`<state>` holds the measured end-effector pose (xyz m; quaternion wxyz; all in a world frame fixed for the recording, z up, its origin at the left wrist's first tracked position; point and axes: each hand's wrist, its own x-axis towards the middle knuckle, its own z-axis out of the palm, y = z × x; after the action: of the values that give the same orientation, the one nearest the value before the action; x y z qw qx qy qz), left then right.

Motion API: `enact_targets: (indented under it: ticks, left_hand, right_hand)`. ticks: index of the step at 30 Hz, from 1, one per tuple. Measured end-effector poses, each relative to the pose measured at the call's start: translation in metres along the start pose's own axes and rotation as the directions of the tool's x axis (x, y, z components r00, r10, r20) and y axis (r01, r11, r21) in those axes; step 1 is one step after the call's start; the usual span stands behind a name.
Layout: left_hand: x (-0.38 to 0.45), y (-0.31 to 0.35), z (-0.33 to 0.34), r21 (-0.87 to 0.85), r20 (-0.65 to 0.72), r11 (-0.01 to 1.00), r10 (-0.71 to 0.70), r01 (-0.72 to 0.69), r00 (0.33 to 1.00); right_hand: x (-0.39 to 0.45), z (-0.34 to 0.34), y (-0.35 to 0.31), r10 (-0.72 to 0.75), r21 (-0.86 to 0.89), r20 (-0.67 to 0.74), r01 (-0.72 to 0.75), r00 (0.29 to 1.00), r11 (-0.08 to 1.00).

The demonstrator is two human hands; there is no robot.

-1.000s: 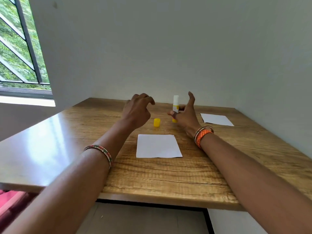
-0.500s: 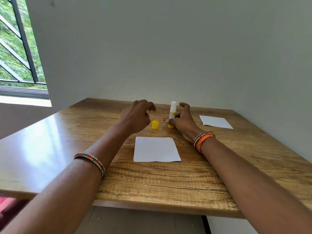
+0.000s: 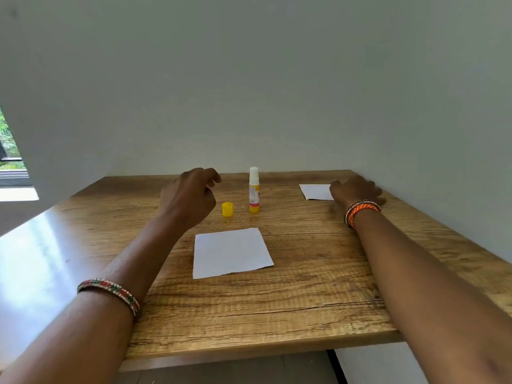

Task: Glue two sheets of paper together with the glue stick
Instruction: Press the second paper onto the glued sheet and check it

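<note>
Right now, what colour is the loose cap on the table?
Yellow; the cap shows clearly in the head view.

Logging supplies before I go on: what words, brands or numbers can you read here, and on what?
No text can be read in this view.
Glue stick: its label carries small print, too small and blurred to read.
Cap: no marking shows.
Near sheet and far sheet: both look blank.

— Where does the glue stick (image 3: 254, 189) stand?
— Upright and uncapped on the table (image 3: 304, 286), between both hands, its yellow cap (image 3: 227, 209) beside the left hand (image 3: 188, 199).
— The right hand (image 3: 356, 191)?
— Blurred, at the far paper (image 3: 315, 191).
</note>
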<state>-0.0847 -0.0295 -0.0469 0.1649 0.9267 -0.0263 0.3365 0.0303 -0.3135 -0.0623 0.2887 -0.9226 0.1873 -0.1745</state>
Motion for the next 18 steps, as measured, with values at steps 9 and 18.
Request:
enact_targets:
  ticks: [9,18]
  left_hand:
    - [-0.0004,0.0048,-0.0022,-0.006,-0.018,1.0,-0.014,0.014,1.0]
    - [-0.0003,0.0098,-0.0076,-0.068,-0.064,0.997,-0.051,0.047,0.997]
  right_hand:
    - [0.0082,0.0091,-0.0025,-0.015,-0.157,0.086,0.029,0.996,0.987]
    - [0.0107,0.0063,-0.0032,-0.016,0.27,0.039,0.005,0.999,0.963]
